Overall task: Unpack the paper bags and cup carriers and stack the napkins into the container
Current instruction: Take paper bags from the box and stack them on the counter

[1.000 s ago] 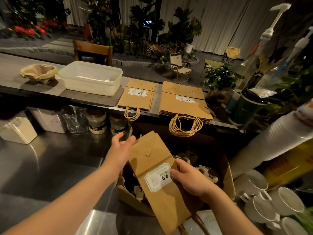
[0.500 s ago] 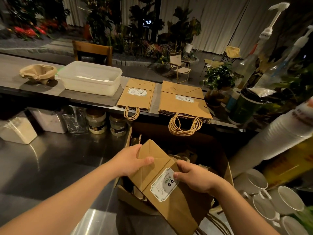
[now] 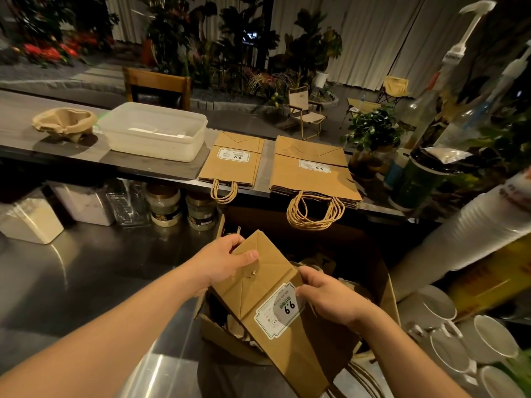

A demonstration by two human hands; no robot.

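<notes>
Steel counter [image 3: 86,282], plants behind, both hands, L [image 3: 221,264] & R [image 3: 330,300], gripping paper bag [image 3: 275,308]

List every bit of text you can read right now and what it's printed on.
"9.9": white label on the held paper bag; its smaller print is blurred.
"9.9": label on the small flat bag, seen upside down.
"9.9": label on the larger bag stack, barely legible.
Jar labels: too small.

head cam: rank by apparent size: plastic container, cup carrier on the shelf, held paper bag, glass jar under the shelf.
1. held paper bag, though nearest the camera, so inflated
2. plastic container
3. cup carrier
4. glass jar
</notes>
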